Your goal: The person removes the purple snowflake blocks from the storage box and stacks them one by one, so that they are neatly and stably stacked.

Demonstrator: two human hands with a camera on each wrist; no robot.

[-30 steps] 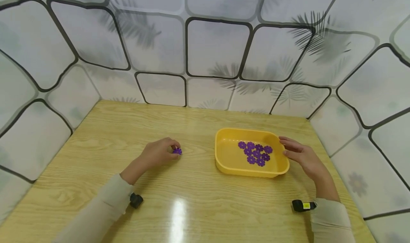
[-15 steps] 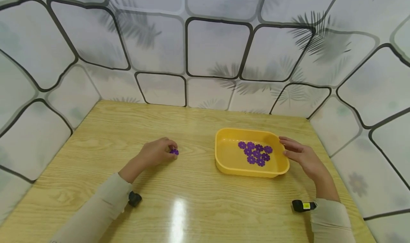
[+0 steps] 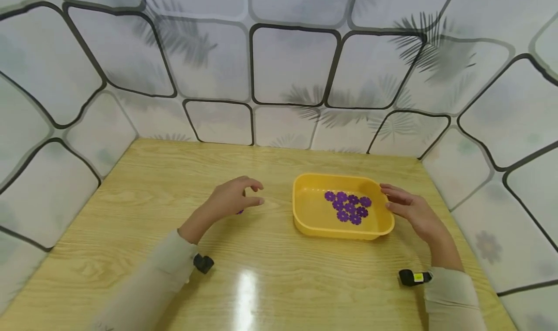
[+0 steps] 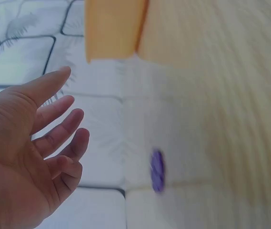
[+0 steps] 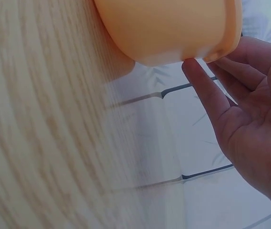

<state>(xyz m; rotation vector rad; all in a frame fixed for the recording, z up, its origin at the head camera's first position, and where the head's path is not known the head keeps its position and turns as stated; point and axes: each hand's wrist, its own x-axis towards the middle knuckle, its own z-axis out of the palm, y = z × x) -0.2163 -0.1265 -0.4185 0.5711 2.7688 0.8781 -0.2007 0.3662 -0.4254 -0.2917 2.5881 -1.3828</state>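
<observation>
My left hand [image 3: 230, 198] hovers over the table left of the yellow plastic tray [image 3: 335, 233], its thumb and fingers parted and nothing between them. A small purple flower-shaped piece [image 4: 157, 171] lies on the table in the left wrist view; in the head view the hand mostly covers it. Several similar purple flower pieces [image 3: 350, 208] lie flat inside the tray, towards its right half. At the tray's right end, my right hand [image 3: 420, 219] touches the wall and rim with extended fingers; the right wrist view shows the thumb [image 5: 204, 90] against the tray's outer side.
The wood-grain table [image 3: 279, 277] is bounded at the back and both sides by patterned pale panels [image 3: 292, 64]. Each wrist carries a small black device; one is the left device [image 3: 203, 263], another the right device [image 3: 407, 277].
My left hand has let go of the purple flower piece, spread its fingers and moved up and right towards the tray. The right hand and tray stay put.
</observation>
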